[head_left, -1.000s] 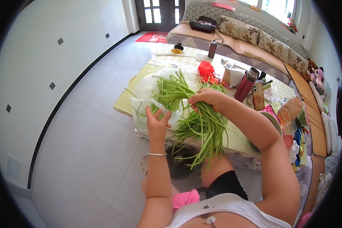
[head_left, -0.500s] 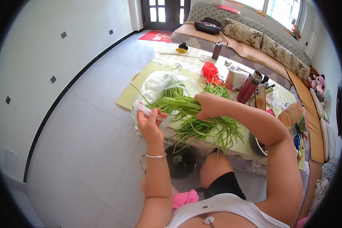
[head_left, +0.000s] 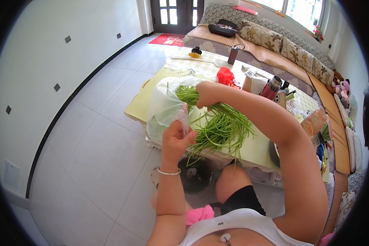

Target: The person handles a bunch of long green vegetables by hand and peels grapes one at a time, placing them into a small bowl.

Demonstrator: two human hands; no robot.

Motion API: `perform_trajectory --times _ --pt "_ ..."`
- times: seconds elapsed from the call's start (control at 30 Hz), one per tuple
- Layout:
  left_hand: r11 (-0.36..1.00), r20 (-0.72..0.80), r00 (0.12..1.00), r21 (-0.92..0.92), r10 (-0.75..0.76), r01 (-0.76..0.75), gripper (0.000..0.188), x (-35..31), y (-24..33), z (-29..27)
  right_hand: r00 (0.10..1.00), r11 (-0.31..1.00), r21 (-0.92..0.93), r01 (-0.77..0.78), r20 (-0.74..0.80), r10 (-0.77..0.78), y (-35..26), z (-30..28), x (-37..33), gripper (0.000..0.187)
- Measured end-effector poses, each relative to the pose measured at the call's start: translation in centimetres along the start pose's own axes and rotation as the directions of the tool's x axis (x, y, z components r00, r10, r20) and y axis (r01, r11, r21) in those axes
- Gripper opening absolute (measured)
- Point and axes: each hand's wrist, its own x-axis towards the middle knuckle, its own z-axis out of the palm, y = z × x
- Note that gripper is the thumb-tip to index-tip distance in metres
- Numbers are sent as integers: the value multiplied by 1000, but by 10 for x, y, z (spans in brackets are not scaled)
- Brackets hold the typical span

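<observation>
My left hand pinches the rim of a thin, whitish see-through plastic bag at the near left edge of the table, drawing its mouth toward me. My right hand is closed round a bunch of long green vegetable stems, whose left end reaches into the bag's mouth. More loose green stems hang and lie just right of my left hand, some drooping over the table's front edge. The right hand's fingertips are hidden behind the stems and the hand itself.
The yellow-green table also bears a red plastic bag, a dark red thermos, a phone and a dark tumbler. On the floor below stands a dark bin. Behind the table runs a long sofa.
My right hand has carried the stems left and away from me, into the bag's mouth. My left hand has shifted right, and the bag now stands wider and fuller.
</observation>
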Motion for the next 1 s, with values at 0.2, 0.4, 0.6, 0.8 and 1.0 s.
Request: perform_trajectory --times 0.2,0.4,0.6,0.8,1.0 --pt "988 45 989 -43 -144 146 67 -1 22 -8 993 869 490 -63 -52 101 3 -46 26 19" --pt "966 -169 954 -121 -249 230 53 2 7 -35 994 965 245 -99 -15 105 -13 -65 24 18" --pt "949 -347 930 -314 -121 7 46 4 20 -35 933 943 322 -86 358 -38 6 -69 19 23" --pt "995 -363 929 43 -64 85 51 4 15 -28 903 916 391 -90 420 -90 3 -76 2 25" --pt "989 -255 957 26 -137 149 55 -2 38 -18 955 810 576 -107 286 -77 13 -56 15 25"
